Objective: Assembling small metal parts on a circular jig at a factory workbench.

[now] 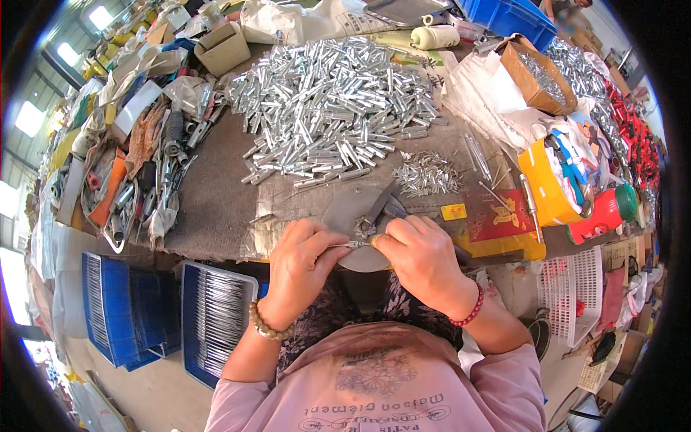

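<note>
Over the front edge of the table my left hand (304, 263) and my right hand (425, 259) meet, both closed in a pinch. Between their fingertips is a small silver metal piece (355, 245), too small to make out its exact kind. Beneath lies a round grey disc (344, 212), partly covered by my fingers. A dark tool, perhaps pliers (378, 207), rests on the disc just beyond my right hand. Farther back a big heap of silver metal tubes (331, 108) spreads over the table. Right of the disc is a smaller pile of thin metal pins (428, 174).
Hand tools (147, 176) and bags crowd the left side. At the right are a yellow box (548, 183), a red jar with a green lid (604, 216) and a red card (498, 214). Below left stand blue crates (188, 317) of metal rods; a white basket (572, 295) is below right.
</note>
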The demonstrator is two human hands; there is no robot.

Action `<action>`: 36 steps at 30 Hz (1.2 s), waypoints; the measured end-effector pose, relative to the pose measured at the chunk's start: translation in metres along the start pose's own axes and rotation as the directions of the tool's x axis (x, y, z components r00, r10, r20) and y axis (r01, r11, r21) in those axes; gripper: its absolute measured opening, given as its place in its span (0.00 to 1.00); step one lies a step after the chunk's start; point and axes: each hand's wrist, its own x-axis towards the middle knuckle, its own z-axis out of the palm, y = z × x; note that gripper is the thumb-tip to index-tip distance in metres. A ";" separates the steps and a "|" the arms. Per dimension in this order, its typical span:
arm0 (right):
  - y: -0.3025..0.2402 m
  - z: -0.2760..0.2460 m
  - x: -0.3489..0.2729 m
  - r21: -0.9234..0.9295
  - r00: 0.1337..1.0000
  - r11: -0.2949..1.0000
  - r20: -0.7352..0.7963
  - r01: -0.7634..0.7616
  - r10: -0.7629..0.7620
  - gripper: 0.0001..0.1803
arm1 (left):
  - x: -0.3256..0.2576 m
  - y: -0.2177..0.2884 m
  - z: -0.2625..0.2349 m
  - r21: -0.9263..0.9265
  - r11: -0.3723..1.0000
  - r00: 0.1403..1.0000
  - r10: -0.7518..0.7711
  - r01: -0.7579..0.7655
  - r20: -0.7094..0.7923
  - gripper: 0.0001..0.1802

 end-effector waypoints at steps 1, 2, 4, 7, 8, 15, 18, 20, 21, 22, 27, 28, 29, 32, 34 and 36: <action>0.000 -0.001 0.001 -0.012 1.000 1.000 0.016 0.011 -0.011 0.06 | 0.001 -0.001 0.001 -0.015 1.000 1.000 0.003 -0.003 -0.008 0.11; 0.000 -0.001 0.001 -0.024 0.999 0.999 0.032 0.022 -0.021 0.06 | 0.001 -0.002 0.001 -0.031 1.000 1.000 0.006 -0.007 -0.015 0.10; 0.001 -0.001 0.001 -0.023 0.999 0.999 0.032 0.024 -0.023 0.06 | 0.001 -0.003 0.003 -0.057 0.998 1.000 -0.010 0.009 -0.016 0.10; 0.003 0.005 0.002 0.008 0.999 0.999 0.002 0.042 -0.042 0.05 | 0.002 -0.003 0.005 -0.098 0.995 1.000 -0.022 0.022 -0.003 0.10; 0.005 0.006 0.001 0.035 0.998 0.998 -0.023 0.056 -0.055 0.05 | 0.003 -0.002 0.006 -0.120 0.993 1.000 -0.018 0.020 0.012 0.10; 0.005 0.002 0.000 0.160 0.993 0.987 -0.110 -0.018 0.036 0.09 | 0.001 -0.001 0.001 -0.163 0.981 0.993 -0.090 0.101 0.076 0.10; 0.033 -0.028 -0.009 0.058 0.971 0.982 -0.154 -0.178 0.185 0.10 | -0.001 -0.002 -0.001 -0.156 0.985 0.996 -0.067 0.076 0.059 0.11; 0.062 -0.045 -0.021 0.024 0.910 0.925 -0.173 -0.379 0.377 0.10 | -0.003 0.000 0.000 -0.137 0.988 0.997 -0.069 0.073 0.039 0.11; 0.075 -0.050 -0.027 0.040 0.868 0.882 -0.157 -0.470 0.471 0.10 | -0.002 0.000 0.001 -0.142 0.987 0.997 -0.065 0.069 0.037 0.11; 0.082 -0.053 -0.029 0.054 0.852 0.865 -0.154 -0.499 0.501 0.09 | -0.001 0.000 0.002 -0.150 0.987 0.998 -0.057 0.061 0.033 0.11; 0.094 -0.039 -0.023 -0.064 0.902 0.905 -0.136 -0.421 0.410 0.10 | 0.000 0.000 0.003 -0.137 0.989 0.999 -0.043 0.046 0.022 0.11; 0.095 -0.036 -0.022 -0.111 0.916 0.912 -0.128 -0.394 0.380 0.11 | -0.001 0.001 0.003 -0.134 0.990 0.999 -0.040 0.042 0.016 0.11; 0.096 -0.033 -0.021 -0.108 0.918 0.915 -0.129 -0.389 0.375 0.11 | -0.002 0.001 0.003 -0.127 0.991 0.999 -0.038 0.039 0.008 0.11; 0.098 -0.029 -0.019 -0.179 0.951 0.935 -0.091 -0.307 0.295 0.12 | -0.005 -0.001 0.005 -0.132 0.991 0.999 -0.035 0.034 -0.004 0.11; 0.101 -0.032 -0.021 -0.152 0.953 0.943 -0.109 -0.296 0.281 0.11 | -0.005 -0.002 0.004 -0.128 0.991 1.000 -0.026 0.025 -0.002 0.11; 0.097 -0.034 -0.019 -0.099 0.944 0.944 -0.136 -0.316 0.302 0.10 | -0.006 0.000 0.004 -0.126 0.992 1.000 -0.028 0.028 0.002 0.11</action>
